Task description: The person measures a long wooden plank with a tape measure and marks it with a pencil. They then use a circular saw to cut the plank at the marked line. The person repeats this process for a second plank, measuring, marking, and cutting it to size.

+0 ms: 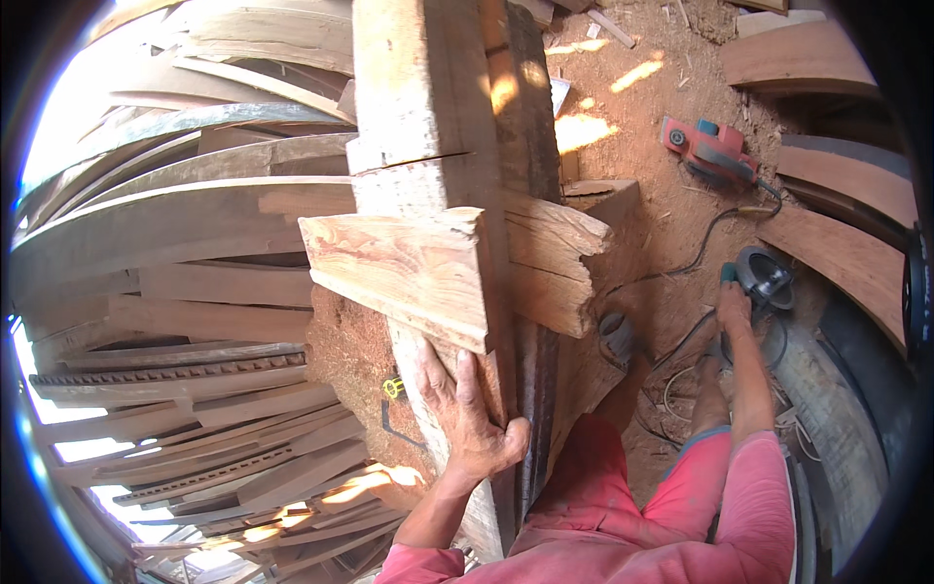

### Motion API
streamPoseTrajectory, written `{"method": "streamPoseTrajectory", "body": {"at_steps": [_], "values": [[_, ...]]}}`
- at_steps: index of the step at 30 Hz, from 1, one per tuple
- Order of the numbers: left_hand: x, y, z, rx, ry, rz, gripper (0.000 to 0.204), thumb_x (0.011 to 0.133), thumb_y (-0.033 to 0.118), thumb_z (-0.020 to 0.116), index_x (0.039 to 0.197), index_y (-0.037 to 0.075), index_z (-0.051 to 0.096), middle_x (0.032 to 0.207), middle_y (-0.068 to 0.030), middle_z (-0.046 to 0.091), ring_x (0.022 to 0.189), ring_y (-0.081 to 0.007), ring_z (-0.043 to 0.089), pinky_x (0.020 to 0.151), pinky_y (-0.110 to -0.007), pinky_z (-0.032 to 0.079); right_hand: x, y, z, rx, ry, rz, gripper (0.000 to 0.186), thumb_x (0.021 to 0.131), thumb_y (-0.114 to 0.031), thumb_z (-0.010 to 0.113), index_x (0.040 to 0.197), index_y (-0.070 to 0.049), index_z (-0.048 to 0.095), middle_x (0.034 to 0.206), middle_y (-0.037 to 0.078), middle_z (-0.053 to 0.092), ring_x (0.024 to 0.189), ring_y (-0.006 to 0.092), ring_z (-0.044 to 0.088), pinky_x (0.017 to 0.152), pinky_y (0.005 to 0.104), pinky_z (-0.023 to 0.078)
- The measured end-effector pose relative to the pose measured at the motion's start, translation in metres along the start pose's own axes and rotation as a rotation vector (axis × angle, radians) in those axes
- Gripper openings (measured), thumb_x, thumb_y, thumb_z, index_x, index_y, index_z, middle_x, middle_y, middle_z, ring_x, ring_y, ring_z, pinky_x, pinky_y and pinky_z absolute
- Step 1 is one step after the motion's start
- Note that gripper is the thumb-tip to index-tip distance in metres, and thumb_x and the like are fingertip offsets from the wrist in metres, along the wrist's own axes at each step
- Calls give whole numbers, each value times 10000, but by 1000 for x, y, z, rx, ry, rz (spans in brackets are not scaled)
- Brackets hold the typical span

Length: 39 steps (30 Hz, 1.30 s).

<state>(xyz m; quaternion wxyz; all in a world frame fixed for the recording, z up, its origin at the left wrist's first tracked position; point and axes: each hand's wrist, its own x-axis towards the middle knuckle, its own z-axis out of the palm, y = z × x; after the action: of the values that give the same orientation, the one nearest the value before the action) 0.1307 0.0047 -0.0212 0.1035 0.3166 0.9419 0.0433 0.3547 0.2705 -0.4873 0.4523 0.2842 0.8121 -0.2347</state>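
Observation:
My left hand (467, 419) rests on a thick upright-running timber (418, 88), its fingers apart and lying against the wood just below a short, angled offcut board (394, 268). That board lies across the timber, over a rough split piece (545, 253) sticking out to the right. My right hand (735, 307) is down at the right, closed on the teal handle of a hand-held power saw (764, 282) with a dark round housing. Part of its fingers is hidden by the tool.
Many stacked planks (214, 292) fill the left side. A red electric planer (705, 146) with a cord lies on the sawdust-covered ground. Curved boards (817, 253) line the right, and a small yellow item (394, 387) lies left of the timber. My bare legs are at the lower right.

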Motion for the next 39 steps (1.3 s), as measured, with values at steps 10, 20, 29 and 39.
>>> {"method": "streamPoseTrajectory", "body": {"at_steps": [10,20,29,39], "values": [[-6,3,-3,-55,-5,-77,1140,623,229,720,1645,116,229,1640,-420,54,1539,-575,28,1215,-661,41,-106,-71,-49,245,-29,-56,278,911,-156,653,1137,-4,710,1284,276,635,1219,449,612,1002,524,527],[-14,0,-20,-158,-30,-102,1160,664,317,787,1664,230,205,1653,-384,61,1539,-566,25,1224,-682,3,-325,-209,-178,1492,-3,-539,570,1021,-451,631,1371,-8,549,1103,99,698,950,199,684,859,351,556],[-71,-9,14,-284,0,59,1103,669,158,777,1616,19,229,1630,-367,158,1524,-552,124,1257,-616,130,-312,-280,-177,1372,22,-422,423,935,-388,742,937,34,702,859,28,648,757,97,554,627,292,447],[-239,2,-63,-801,-56,-469,672,798,225,707,1393,0,488,1187,-295,661,1109,-441,661,965,-527,525,-467,-283,-155,1125,-315,-728,227,948,-165,690,1024,49,705,931,66,711,809,158,684,768,324,562]]}}
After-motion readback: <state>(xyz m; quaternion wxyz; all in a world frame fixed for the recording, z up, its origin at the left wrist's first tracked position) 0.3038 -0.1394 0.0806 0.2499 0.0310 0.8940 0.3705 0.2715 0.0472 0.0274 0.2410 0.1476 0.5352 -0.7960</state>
